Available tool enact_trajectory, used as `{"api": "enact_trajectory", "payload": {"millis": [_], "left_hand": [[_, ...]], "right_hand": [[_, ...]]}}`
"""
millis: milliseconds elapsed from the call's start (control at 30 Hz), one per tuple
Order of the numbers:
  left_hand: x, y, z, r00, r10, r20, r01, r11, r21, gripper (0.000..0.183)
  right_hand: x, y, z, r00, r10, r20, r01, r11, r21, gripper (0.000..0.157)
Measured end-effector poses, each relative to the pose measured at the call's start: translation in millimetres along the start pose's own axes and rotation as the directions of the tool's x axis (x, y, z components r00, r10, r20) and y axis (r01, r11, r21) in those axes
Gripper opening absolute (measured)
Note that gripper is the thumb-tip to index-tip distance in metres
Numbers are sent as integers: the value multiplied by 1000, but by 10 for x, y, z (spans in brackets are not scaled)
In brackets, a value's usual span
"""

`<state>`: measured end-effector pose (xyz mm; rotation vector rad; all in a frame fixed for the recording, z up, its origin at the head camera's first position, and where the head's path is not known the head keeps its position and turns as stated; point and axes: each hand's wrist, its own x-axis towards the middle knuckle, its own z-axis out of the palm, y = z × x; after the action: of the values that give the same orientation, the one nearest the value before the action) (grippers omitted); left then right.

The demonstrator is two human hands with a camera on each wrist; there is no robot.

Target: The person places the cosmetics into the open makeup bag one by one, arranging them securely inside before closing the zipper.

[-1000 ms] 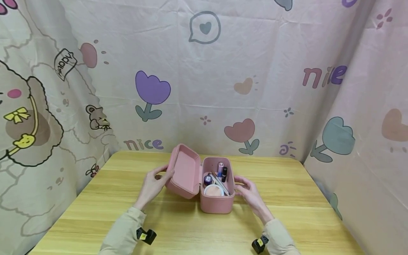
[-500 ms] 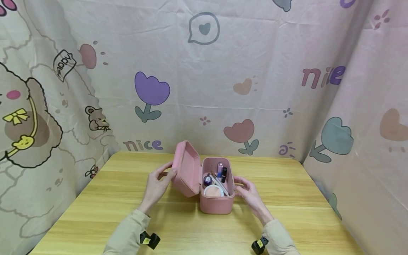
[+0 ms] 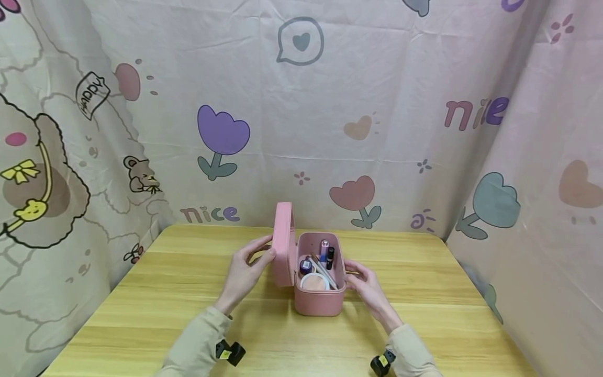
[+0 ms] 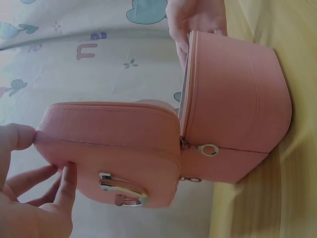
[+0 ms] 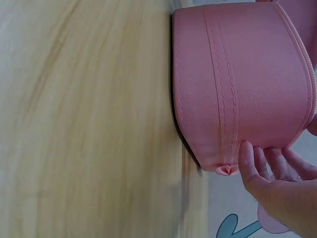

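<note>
A pink makeup case (image 3: 319,303) stands on the table, its hinged lid (image 3: 282,246) raised almost upright on the left. My left hand (image 3: 242,275) holds the lid by its outer edge, thumb at one corner and bent fingertips on the top face, beside the metal-ended carry handle (image 4: 124,191). Against the right side of the case my right hand (image 3: 369,293) rests its fingertips, the thumb near the zippered rim. Inside lie a round powder compact (image 3: 314,281), a dark small jar (image 3: 305,267), slim brushes (image 3: 325,273), a black tube (image 3: 330,257) and a pink-and-blue tube (image 3: 324,250).
The wooden table (image 3: 424,303) reaches back to a patterned cloth (image 3: 301,104) hanging behind and on both sides. Zipper pulls (image 4: 208,149) hang near the hinge of the case. Each sleeve carries a small black wrist camera (image 3: 231,352).
The lid has swung up and to the right, from leaning outward to nearly upright, with my left hand moving along. My right hand stays at the side of the case.
</note>
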<state>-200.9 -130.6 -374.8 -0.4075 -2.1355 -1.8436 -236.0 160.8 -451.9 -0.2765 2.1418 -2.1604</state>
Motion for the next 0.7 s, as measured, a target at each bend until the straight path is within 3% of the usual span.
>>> {"api": "enact_trajectory", "payload": {"millis": [333,533,700], "left_hand": [[-23,229,149,999,28,37,-27,999,-41,39],[11,87,218,994,89,63,-84,994,-74,39],[-51,255,272,988,103,117,-97,994,-53,35]], "right_hand": [[-9,-20,-24,1000,9,3,-9,1000,4,47],[4,-86,3,993,-52,-109,49,998,-25,44],[17,-134,44,986,-82,-146,80,997,-20,40]]}}
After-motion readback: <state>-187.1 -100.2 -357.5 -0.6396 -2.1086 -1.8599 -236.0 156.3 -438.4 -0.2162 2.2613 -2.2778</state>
